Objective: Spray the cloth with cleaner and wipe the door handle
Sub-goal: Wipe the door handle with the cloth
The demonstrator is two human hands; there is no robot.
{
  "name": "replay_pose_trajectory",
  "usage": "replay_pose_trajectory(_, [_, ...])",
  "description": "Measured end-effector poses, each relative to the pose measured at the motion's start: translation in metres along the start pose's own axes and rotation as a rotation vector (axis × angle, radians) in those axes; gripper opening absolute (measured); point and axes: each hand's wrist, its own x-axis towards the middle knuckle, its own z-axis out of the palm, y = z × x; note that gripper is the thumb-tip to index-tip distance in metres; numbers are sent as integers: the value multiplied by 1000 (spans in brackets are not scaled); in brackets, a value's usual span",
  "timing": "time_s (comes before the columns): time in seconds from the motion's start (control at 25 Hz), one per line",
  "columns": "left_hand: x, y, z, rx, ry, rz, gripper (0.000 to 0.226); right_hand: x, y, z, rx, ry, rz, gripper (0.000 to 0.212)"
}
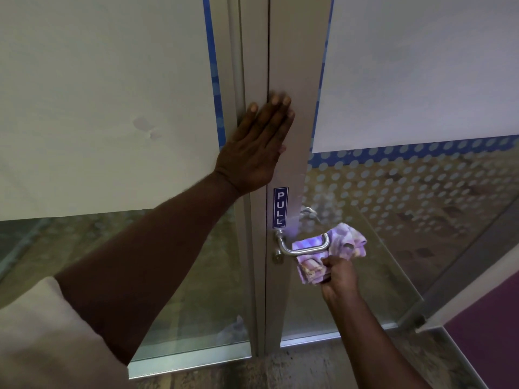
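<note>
The cloth (331, 252) is bunched in the right hand (338, 276) behind the door handle (304, 247), while the left hand (254, 148) is pressed flat and wide on the door frame (295, 80), so the door could be swung if the handle is rubbed hard.

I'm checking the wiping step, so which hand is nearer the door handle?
Right. The right hand holds the cloth against the door handle, just below it. The left hand lies flat on the door frame, well above.
</note>
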Motion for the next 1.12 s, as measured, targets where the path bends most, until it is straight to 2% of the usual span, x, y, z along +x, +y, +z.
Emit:
replay_pose_trajectory(0.08, [0, 0, 0, 5, 1, 4, 52, 0, -2, 2, -157, 38, -144, 17])
replay_pose_trajectory(0.16, [-1, 0, 0, 8, -2, 6, 52, -2, 2, 3, -439, 34, -321, 10])
replay_pose_trajectory(0.2, [-1, 1, 0, 8, -4, 7, 52, -5, 4, 1, -639, 46, -417, 15])
replay_pose_trajectory(0.28, [-1, 0, 1, 11, -10, 8, 52, -13, 8, -3, -1053, 56, -581, 47])
replay_pose_trajectory(0.36, [-1, -1, 1, 12, -19, 11, 53, -22, 10, -3, -1359, 28, -628, 73])
replay_pose_trajectory(0.48, [-1, -1, 1, 3, -24, 20, 53, -35, 9, 0, -1631, -24, -575, 79])
replay_pose_trajectory(0.68, [-1, 0, -4, -35, -46, 30, 53, -64, 18, 10, -1835, -88, -492, 85])
replay_pose_trajectory(0.84, [-1, 3, -15, -147, -115, -17, 55, -77, 31, 20, -1758, -238, -492, 81])
replay_pose_trajectory(1.0, [-42, 35, -35, -479, -221, -91, 56, -92, 28, 7, -1705, -332, -722, 73])
replay_pose_trajectory(1.12, [-82, 63, -50, -769, -514, -417, 53, -104, 17, -3, -1516, -336, -1037, 65])
